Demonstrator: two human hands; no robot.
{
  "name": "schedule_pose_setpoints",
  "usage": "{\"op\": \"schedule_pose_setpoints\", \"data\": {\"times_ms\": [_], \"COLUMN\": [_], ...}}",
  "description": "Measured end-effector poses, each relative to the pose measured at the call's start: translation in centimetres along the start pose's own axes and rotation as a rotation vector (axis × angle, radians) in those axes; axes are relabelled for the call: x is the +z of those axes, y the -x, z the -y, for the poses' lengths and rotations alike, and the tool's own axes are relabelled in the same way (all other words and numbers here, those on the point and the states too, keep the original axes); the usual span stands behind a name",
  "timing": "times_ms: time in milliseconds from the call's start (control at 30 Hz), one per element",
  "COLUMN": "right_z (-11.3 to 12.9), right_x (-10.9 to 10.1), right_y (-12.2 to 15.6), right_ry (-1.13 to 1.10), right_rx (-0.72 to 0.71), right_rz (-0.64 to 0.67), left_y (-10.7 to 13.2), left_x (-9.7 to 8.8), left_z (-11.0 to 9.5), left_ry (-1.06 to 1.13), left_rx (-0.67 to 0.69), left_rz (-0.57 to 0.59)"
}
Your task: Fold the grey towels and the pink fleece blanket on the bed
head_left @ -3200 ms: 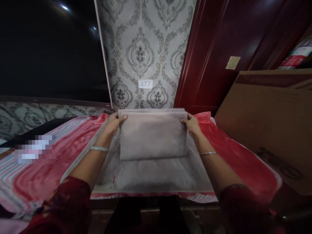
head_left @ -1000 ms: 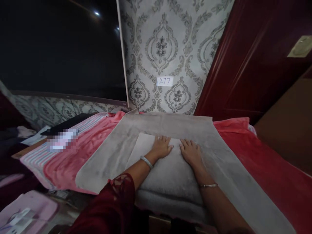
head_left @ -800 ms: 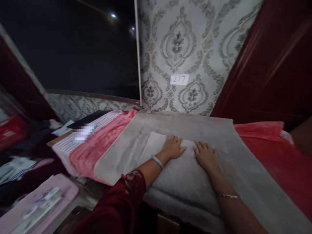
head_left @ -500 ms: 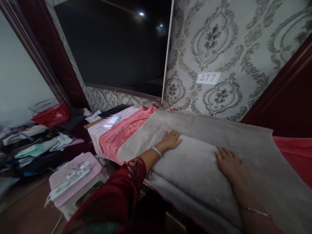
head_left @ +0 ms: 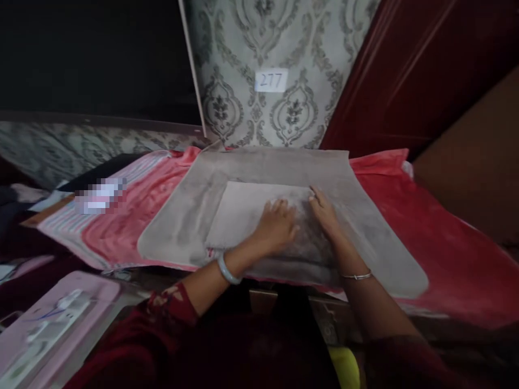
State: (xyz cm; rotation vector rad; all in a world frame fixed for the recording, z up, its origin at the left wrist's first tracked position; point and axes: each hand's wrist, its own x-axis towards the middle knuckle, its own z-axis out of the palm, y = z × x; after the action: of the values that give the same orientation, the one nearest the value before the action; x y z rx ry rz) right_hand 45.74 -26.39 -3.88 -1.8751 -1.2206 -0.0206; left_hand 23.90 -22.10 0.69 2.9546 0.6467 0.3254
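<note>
A light grey folded cloth (head_left: 231, 216) lies flat on a larger grey soft mat (head_left: 172, 237) with rounded front corners. My left hand (head_left: 278, 224) rests palm down on the middle of the folded cloth, its fingers stretched forward and slightly blurred. At the cloth's right end is my right hand (head_left: 324, 213), fingers extended along that edge and touching it. Neither hand grips anything. Beneath the mat spreads a red and pink blanket (head_left: 409, 221), with a striped part at the left.
A black television screen (head_left: 93, 59) stands behind at the left. On the patterned wall is a paper label (head_left: 271, 80) reading 277. A pink-topped stool (head_left: 101, 286) with a white power strip (head_left: 52, 335) stands at the lower left. Something yellow (head_left: 344, 367) shows below.
My view has swung to the right. My left hand has slid rightward across the folded cloth, closer to my right hand, which stays by the cloth's right end.
</note>
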Motion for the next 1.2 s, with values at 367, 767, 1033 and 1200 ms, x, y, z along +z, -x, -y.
{"op": "schedule_pose_setpoints", "data": {"times_ms": [367,767,1033,1200], "right_z": [0.3,0.2,3.4,4.1], "right_x": [1.0,1.2,-2.0,-2.4], "right_y": [4.5,4.2,7.4,9.5], "right_ry": [0.004,-0.043,0.239,0.473], "right_rx": [0.008,-0.013,-0.03,0.077], "right_rz": [-0.024,-0.05,0.006,0.263], "left_y": [2.6,11.8,5.0,2.1], "left_x": [3.1,-1.2,-1.9,1.5], "left_z": [-1.2,10.5,5.5,2.7], "left_ry": [-0.059,-0.202,-0.08,-0.045], "left_rx": [-0.039,-0.443,-0.143,-0.008], "left_rz": [0.059,-0.025,-0.061,-0.004]}}
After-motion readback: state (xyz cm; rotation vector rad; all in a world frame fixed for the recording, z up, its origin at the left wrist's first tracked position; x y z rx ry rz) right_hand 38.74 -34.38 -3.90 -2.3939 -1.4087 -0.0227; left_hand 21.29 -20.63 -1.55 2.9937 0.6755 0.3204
